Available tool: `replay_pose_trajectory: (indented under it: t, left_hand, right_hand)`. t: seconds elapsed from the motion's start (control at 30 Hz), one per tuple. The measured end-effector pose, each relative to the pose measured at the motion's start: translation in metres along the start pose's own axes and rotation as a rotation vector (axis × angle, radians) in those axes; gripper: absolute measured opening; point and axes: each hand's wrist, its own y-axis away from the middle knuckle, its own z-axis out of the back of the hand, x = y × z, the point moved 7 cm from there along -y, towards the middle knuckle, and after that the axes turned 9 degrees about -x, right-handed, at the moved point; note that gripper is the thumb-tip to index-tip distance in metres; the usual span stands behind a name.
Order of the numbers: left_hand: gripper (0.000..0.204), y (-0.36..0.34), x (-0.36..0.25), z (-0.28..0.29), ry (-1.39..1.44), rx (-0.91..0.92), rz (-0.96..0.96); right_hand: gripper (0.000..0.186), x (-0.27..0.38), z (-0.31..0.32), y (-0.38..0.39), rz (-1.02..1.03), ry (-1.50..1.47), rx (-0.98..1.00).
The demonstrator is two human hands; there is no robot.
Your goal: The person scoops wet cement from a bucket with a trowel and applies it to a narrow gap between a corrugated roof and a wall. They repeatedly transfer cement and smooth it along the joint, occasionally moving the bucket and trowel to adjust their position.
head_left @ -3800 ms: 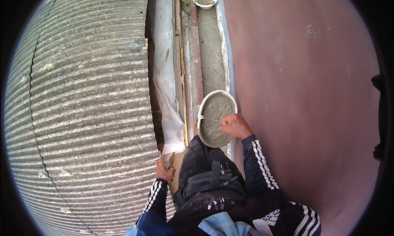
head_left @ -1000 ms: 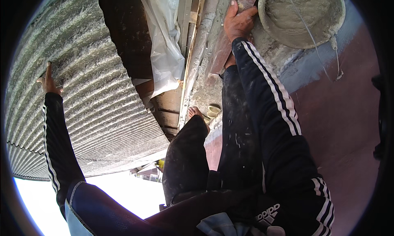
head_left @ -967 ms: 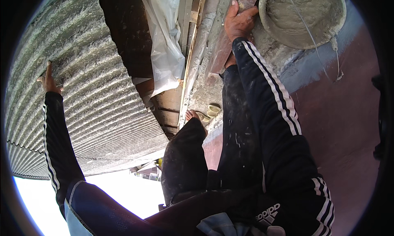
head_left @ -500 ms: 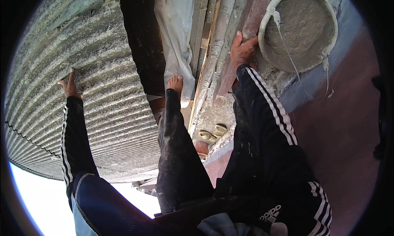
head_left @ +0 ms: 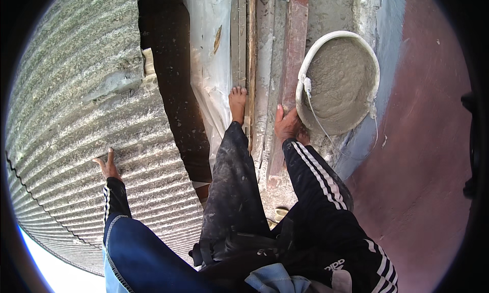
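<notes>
The hands are well apart. At left of the frame the left hand (head_left: 108,165) lies on the roof (head_left: 66,115), thumb and finger spread. Just right of centre the right hand (head_left: 288,124) is at the red beam (head_left: 297,33), beside the bucket (head_left: 338,34); I cannot tell whether it is clamped there. The bucket, upper right, holds grey mortar (head_left: 338,79), its wire handle (head_left: 317,117) hanging slack. A bare foot (head_left: 237,104) is near the plastic (head_left: 209,38), upper centre

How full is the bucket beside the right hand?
Not empty: the bucket holds a grey mix, which spreads across the whole opening inside the white rim. Its depth cannot be told from above.
</notes>
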Motion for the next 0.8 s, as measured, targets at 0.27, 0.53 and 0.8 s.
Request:
replay_pose_trajectory:
  t: [0.27, 0.53, 0.8]
  left_hand:
    - [0.121, 0.011, -0.005, -0.004, 0.032, 0.243, 0.124]
    - [0.083, -0.005, 0.004, -0.019, -0.192, 0.386, 0.049]
    - [0.122, 0.059, -0.041, -0.009, 0.013, 0.116, 0.069]
  right_hand:
    - [0.068, -0.013, -0.008, 0.008, -0.094, -0.065, -0.027]
    - [0.058, -0.012, 0.006, 0.007, -0.146, -0.027, -0.040]
    - [0.062, -0.011, 0.008, 0.007, -0.171, -0.080, -0.022]
